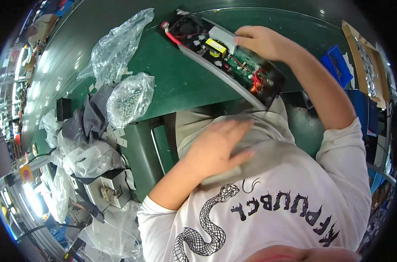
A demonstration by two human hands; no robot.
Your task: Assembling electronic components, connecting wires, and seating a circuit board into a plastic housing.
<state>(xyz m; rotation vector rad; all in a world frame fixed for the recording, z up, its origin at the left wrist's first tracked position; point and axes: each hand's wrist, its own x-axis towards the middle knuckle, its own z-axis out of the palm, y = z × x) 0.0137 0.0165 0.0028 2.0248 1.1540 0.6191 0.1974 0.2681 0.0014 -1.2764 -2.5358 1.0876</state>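
An open electronics housing (201,61) lies slantwise, its near end over the bench's front edge. Inside show a fan (187,26), a yellow-wrapped transformer (216,47), a green circuit board and red wires (258,81). A thick red cable (170,35) pokes out at its far left corner. My right hand (264,42) grips the housing's far side wall, thumb on the inside edge; the other fingers are partly hidden. Below the housing's near end, my left hand (224,146) hovers over my lap, slightly blurred, fingers outstretched, thumb apart and nothing held.
On the left are a clear plastic bag (119,48), a bag of small screws (130,102), dark cloth (91,115) and a metal fixture (106,190) among plastic wrapping. At right stand a blue bin (338,67) and a cardboard box (371,65). The green bench (168,89) runs across.
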